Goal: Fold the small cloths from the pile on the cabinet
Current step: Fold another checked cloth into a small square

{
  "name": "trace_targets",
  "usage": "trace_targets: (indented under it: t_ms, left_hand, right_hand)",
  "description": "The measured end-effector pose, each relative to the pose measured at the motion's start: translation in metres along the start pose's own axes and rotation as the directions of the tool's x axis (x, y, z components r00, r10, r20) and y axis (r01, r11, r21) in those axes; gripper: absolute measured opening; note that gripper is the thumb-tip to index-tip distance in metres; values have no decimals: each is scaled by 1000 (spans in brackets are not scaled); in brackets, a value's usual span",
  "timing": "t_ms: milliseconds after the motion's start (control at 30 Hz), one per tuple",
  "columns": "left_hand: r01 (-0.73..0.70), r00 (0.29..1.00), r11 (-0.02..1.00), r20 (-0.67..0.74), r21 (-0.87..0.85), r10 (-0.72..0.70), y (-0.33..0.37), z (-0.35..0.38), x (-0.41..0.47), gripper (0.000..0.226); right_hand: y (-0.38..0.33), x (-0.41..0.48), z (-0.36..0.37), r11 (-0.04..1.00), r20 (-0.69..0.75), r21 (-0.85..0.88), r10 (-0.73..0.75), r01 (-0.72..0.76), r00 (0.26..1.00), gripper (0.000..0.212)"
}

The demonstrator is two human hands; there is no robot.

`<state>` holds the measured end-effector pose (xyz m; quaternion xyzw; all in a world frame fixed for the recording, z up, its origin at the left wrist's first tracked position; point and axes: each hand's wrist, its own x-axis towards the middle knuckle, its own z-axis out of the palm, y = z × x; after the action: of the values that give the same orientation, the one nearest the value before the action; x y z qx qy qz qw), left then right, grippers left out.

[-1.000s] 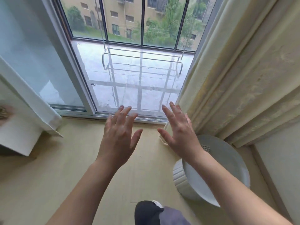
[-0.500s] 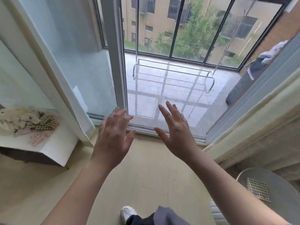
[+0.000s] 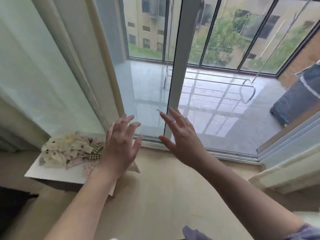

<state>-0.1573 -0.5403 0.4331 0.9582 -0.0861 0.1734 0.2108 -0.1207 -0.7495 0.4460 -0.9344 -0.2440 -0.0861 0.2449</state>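
Note:
A rumpled pile of small cloths [image 3: 69, 150], cream with dark dots, pink and checked, lies on the white cabinet top [image 3: 52, 173] at the left. My left hand [image 3: 120, 146] hovers with fingers spread in front of the pile's right edge, holding nothing and hiding part of it. Further right, my right hand [image 3: 183, 139] is raised in the air, fingers straight and spread, empty.
A sliding glass door [image 3: 176, 66] with a white frame stands ahead, a balcony with a metal drying rack [image 3: 216, 87] behind it. Curtains [image 3: 65, 58] hang at the left above the cabinet. Pale wood floor [image 3: 164, 196] spreads below my arms.
The view has swung left, bringing the cabinet and cloth pile from the far left edge toward my left hand. Both hands stay raised and spread. The white tub at the right has left the view.

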Motion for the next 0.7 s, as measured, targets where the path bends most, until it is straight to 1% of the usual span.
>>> trace_targets:
  t_ms: [100, 200, 300, 400, 500, 567, 633, 700]
  left_hand:
    - [-33, 998, 999, 51, 14, 33, -72, -28, 2, 37]
    - [-47, 997, 998, 65, 41, 44, -139, -53, 3, 33]
    - [-49, 997, 997, 56, 55, 46, -189, -64, -2, 28]
    - [-9, 997, 995, 80, 95, 1, -241, -69, -17, 35]
    - [37, 989, 993, 142, 113, -53, -291, -71, -30, 41]
    - [38, 983, 989, 171, 142, -62, -325, -69, -35, 37]
    - [21, 973, 984, 222, 177, -61, -360, -63, -34, 41]
    - [-14, 962, 981, 270, 194, -39, -397, -53, -27, 41]
  right_hand:
    - [-49, 33, 41, 999, 7, 20, 32, -32, 999, 64]
    - [-91, 65, 77, 998, 51, 35, 56, -57, 997, 64]
    - [-114, 85, 107, 998, 92, 28, 52, -55, 994, 63]
    - [-134, 102, 143, 999, 159, 20, 25, -28, 987, 63]
    - [-151, 117, 176, 1000, 197, -8, 27, -26, 980, 63]
    - [-163, 129, 200, 999, 209, -6, 51, -51, 977, 63]
    - [-174, 146, 229, 996, 211, 2, 86, -88, 974, 62]
    - [-182, 163, 265, 990, 229, -12, 141, -142, 963, 61]
